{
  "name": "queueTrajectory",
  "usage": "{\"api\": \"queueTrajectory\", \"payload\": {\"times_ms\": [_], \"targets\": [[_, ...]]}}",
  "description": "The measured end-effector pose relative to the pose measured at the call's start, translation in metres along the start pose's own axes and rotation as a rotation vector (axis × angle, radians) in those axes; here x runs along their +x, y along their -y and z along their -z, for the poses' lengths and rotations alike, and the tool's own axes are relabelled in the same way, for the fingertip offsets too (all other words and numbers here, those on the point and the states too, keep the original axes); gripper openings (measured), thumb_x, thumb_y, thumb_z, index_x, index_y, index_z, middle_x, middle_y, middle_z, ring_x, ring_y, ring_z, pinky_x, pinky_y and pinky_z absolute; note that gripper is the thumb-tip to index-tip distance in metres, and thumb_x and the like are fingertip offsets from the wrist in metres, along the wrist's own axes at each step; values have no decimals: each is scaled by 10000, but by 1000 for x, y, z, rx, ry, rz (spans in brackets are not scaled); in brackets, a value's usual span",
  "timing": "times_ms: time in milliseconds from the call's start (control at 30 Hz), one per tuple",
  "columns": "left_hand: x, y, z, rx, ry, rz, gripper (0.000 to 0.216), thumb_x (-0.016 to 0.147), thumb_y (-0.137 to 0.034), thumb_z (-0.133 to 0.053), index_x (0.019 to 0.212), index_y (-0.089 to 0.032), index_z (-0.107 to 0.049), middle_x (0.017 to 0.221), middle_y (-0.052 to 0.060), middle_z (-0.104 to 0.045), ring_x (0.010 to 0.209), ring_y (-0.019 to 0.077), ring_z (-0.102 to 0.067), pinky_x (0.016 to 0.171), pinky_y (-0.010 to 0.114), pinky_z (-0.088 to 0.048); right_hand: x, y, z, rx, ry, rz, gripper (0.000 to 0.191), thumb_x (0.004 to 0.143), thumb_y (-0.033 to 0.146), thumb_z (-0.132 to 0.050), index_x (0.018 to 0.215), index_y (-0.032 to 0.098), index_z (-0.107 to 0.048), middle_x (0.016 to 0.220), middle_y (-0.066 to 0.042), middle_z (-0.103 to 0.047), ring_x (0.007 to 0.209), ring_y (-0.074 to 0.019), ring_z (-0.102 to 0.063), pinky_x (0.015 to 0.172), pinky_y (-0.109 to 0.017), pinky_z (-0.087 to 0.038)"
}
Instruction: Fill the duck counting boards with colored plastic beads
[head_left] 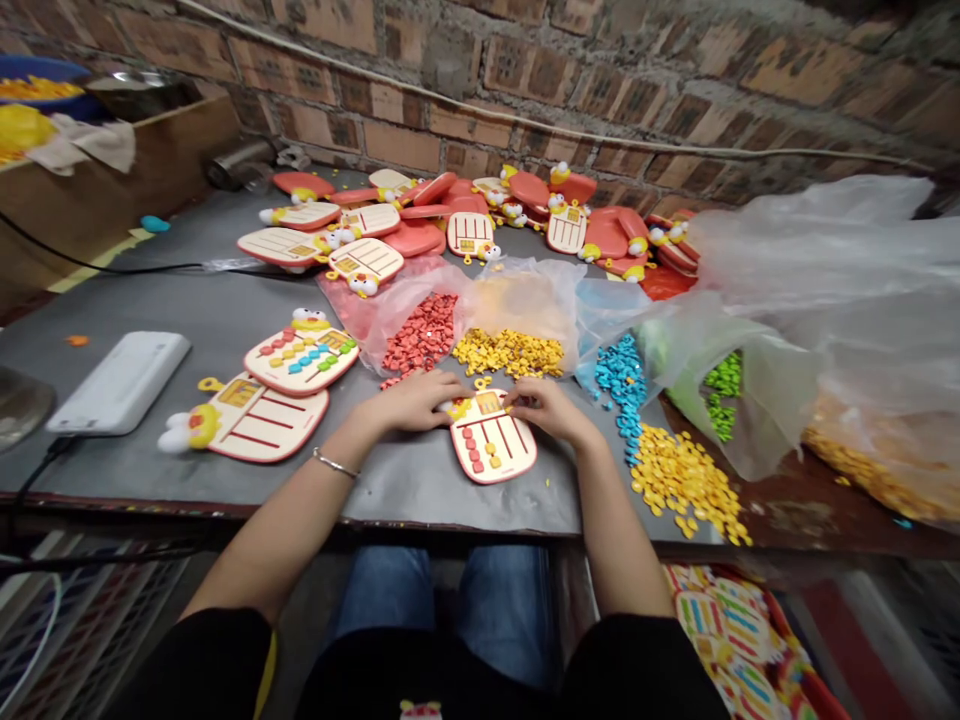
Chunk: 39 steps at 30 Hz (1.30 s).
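My left hand [420, 400] and my right hand [549, 410] meet at the top of a cream and red duck-shaped toy abacus board [495, 455]. Its lower left carries a short column of red beads. My right fingertips pinch together on the board's upper part, and whatever they hold is hidden. My left fingers lie at its top left corner. Just beyond my hands lie heaps of red beads [421, 335] and yellow beads [508, 353]. Blue beads [621, 385] lie to the right, near yellow heart-shaped pieces [684, 485].
A bead-filled board [301, 355] and a bare board [255, 420] lie left of my hands. Several more boards [465, 215] crowd the grey table's [187, 330] far side by a brick wall [480, 90]. Plastic bags [817, 290] bulge at right. A white power bank [118, 383] sits left.
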<state>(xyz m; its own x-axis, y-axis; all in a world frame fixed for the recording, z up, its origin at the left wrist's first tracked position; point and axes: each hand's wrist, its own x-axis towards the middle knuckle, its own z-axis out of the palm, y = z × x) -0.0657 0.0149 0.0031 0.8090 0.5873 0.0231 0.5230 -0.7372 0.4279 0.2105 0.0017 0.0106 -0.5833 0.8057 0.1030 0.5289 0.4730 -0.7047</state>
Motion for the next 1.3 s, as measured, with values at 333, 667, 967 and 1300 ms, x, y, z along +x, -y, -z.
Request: {"api": "queueTrajectory", "payload": {"times_ms": [333, 667, 967, 1300], "targets": [[0, 0, 4, -21, 15, -6, 476, 834, -219, -590, 1306, -259, -543, 1218, 56, -585, 1075, 225, -552, 906, 317, -400, 5, 11, -21, 315, 54, -87, 175, 747, 280, -701, 857, 148, -674, 776, -31, -648, 693, -152, -561, 625, -253, -435], [-1, -3, 7, -86, -3, -27, 456, 838, -199, -575, 1291, -255, -559, 1195, 60, -602, 1083, 229, -562, 928, 329, -421, 8, 13, -38, 367, 62, -85, 284, 717, 350, -745, 923, 160, -698, 682, 9, -613, 602, -128, -520, 556, -229, -390], [-1, 3, 7, -174, 13, -65, 462, 892, -313, -564, 1346, -251, -512, 1242, 85, -575, 1115, 234, -551, 969, 346, -415, 15, -27, -23, -325, -454, -254, 159, 842, 129, -541, 931, 148, -671, 967, -110, -626, 904, -222, -572, 808, -323, -447], [-3, 4, 7, -195, 23, -66, 471, 903, -386, -559, 1355, -264, -504, 1246, 82, -570, 1132, 231, -548, 985, 356, -416, 20, -18, -27, -438, -357, -123, 157, 870, 117, -555, 875, 164, -705, 945, -110, -626, 899, -216, -538, 799, -325, -432]]}}
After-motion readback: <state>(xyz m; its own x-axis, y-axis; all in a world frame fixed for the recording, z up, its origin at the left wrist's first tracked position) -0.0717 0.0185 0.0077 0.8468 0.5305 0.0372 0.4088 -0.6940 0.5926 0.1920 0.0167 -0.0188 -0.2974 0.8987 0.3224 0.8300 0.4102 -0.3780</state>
